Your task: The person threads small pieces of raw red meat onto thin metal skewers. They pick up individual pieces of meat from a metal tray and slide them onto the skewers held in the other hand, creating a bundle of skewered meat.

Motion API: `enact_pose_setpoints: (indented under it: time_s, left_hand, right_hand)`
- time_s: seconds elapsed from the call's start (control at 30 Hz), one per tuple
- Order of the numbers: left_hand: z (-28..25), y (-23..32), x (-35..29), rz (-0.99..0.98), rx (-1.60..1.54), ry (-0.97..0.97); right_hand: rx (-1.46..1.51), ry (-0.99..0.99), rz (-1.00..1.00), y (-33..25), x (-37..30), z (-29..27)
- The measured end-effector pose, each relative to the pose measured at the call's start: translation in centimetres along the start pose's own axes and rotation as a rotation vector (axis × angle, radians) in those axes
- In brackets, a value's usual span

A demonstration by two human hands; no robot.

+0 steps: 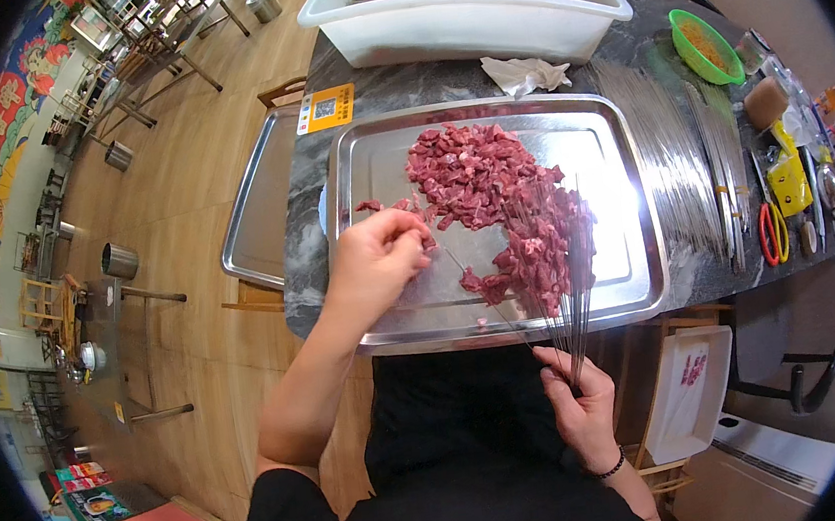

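Note:
A metal tray (377, 149) in front of me bears a heap of raw red meat chunks (474, 170). At its left side my left hand (377, 259) is closed in a pinch on a small meat chunk (429, 240). My right hand (585, 413), below the tray's near edge, grips a bundle of thin metal skewers (573, 336) whose upper ends fan out over the meat. One single skewer (504, 318) slants from the right hand up toward the left fingers. Whether its tip has entered the chunk is hidden by the fingers.
Behind the tray stands a white plastic bin (476, 29) full of skewers, with crumpled paper (525, 74) before it. More skewers (664, 156) lie to the right, beside scissors (772, 231) and a green basket (707, 47). A white tray (690, 395) sits lower right; another metal tray (266, 200) is left.

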State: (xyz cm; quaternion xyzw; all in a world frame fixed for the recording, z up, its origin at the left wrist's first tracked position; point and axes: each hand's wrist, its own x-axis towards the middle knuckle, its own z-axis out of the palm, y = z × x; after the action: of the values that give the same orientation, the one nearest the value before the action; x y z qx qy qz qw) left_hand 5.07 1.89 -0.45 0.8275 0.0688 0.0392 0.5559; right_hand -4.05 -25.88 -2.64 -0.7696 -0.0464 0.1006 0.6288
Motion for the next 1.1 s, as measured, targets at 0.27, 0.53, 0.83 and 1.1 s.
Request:
enact_pose_setpoints:
  time_s: [0.27,0.53,0.83,1.1]
  left_hand:
    - [0.2,1.0,-3.0,-0.171,-0.823,-0.019]
    - [0.0,1.5,-4.0,-0.134,-0.754,-0.045]
    - [-1.1,1.2,-6.6,-0.062,-0.697,-0.065]
    - [-0.8,1.5,-7.0,-0.050,-0.655,-0.129]
  right_hand:
    - [-0.073,-0.044,-0.066,-0.5,0.0,0.2]
    - [-0.064,-0.029,-0.046,-0.7,-0.1,0.5]
    - [-0.079,-0.077,-0.077,-0.6,-0.3,0.3]
    - [-0.028,-0.106,-0.050,-0.9,-0.1,0.7]
